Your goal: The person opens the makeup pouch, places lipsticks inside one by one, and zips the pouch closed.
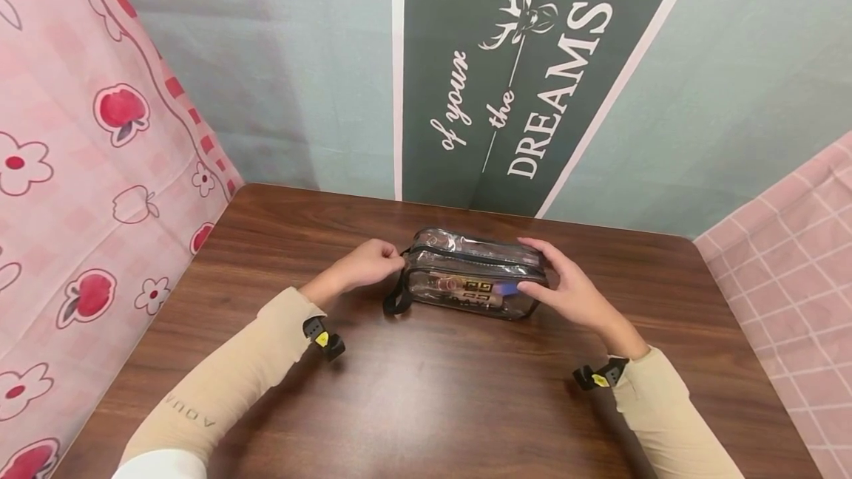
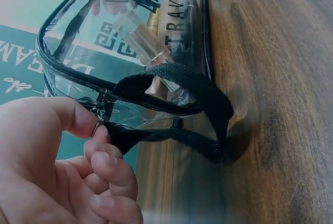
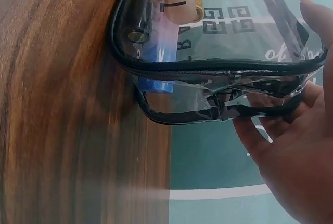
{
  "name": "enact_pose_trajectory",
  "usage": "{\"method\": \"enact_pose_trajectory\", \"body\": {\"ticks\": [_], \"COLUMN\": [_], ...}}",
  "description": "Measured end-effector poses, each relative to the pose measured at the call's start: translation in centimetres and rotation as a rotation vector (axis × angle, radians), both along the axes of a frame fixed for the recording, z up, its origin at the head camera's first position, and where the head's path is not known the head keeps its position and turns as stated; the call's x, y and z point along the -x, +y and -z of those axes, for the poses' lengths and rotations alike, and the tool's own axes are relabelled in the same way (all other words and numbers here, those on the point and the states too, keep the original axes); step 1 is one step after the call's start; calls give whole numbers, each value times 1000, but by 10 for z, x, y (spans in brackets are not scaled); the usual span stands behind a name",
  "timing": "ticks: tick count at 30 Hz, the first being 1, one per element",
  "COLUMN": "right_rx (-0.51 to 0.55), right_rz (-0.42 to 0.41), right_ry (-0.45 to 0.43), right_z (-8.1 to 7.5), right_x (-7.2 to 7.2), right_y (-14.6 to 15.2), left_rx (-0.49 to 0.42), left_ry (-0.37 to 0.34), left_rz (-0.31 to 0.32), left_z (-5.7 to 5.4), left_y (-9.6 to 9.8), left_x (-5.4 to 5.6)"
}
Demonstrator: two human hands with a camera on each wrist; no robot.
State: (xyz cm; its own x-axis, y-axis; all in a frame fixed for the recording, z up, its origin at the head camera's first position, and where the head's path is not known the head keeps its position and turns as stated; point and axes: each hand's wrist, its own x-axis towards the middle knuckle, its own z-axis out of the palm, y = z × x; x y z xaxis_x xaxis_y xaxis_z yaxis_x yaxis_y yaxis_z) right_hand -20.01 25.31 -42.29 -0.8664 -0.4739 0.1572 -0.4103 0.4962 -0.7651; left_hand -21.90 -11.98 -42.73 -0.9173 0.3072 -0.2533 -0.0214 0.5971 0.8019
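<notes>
A clear toiletry bag [image 1: 466,261] with black piping and a zip along its top stands on the table near the back. At its left end my left hand [image 1: 370,263] pinches a small metal zipper pull [image 2: 97,126] between thumb and forefinger. Just below those fingers hangs a black strap loop [image 2: 182,78]. My right hand [image 1: 569,288] grips the bag's right end, thumb on the near side and fingers on the far side. Through the plastic show a small clear bottle [image 2: 143,37], a blue-ended item [image 3: 157,65] and a dark cylinder [image 3: 139,13].
The brown wooden table [image 1: 426,390] ends behind the bag at a grey-green cloth [image 1: 299,58] with printed lettering. Pink patterned cloths hang at the left [image 1: 86,228] and right [image 1: 799,265] sides.
</notes>
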Motion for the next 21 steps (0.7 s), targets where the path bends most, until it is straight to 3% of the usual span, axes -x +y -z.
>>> {"method": "enact_pose_trajectory", "body": {"ticks": [11, 16, 21], "right_rx": [93, 86, 74], "right_rz": [-21, -10, 43], "right_ry": [-75, -8, 72], "right_z": [7, 9, -4], "right_x": [-3, -4, 3], "right_y": [-3, 4, 15], "left_rx": [-107, -113, -31], "left_ry": [80, 161, 282], "left_rz": [56, 91, 46], "left_z": [-3, -8, -19], "left_y": [-9, -14, -30], "left_x": [-3, -1, 13]}}
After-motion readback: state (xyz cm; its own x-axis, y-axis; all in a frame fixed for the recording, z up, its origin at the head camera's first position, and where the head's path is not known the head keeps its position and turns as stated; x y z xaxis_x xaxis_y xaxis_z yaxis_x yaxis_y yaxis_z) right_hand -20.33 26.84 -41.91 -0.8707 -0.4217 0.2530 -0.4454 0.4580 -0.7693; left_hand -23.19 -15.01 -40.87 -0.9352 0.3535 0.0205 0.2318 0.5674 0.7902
